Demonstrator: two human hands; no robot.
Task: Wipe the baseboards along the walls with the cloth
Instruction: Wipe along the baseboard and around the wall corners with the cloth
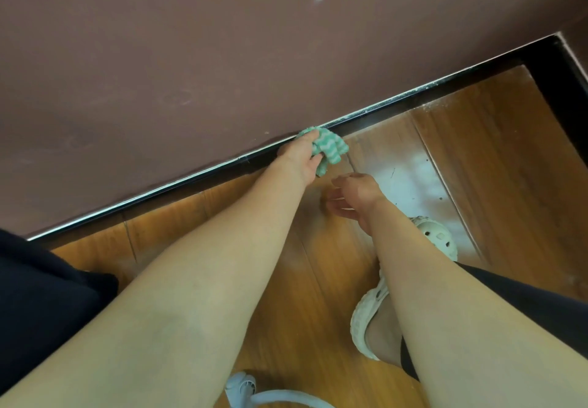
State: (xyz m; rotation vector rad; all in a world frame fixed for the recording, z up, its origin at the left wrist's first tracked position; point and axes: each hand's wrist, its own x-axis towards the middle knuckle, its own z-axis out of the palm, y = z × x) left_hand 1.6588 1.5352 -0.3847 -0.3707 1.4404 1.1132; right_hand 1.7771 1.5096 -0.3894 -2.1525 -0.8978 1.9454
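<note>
Two hands: cloth (331, 148) in L hand (299, 159) grip, against baseboard (413, 100); R hand (353, 197) slack, empty, near.

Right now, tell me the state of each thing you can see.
Cloth: bunched, pressed on top of the baseboard.
Left hand: grips the cloth.
Right hand: loosely curled, holding nothing.
Baseboard: dust specks on its edge right of the cloth.
Floor: dusty near the corner.
Clog: worn on a foot.
</note>
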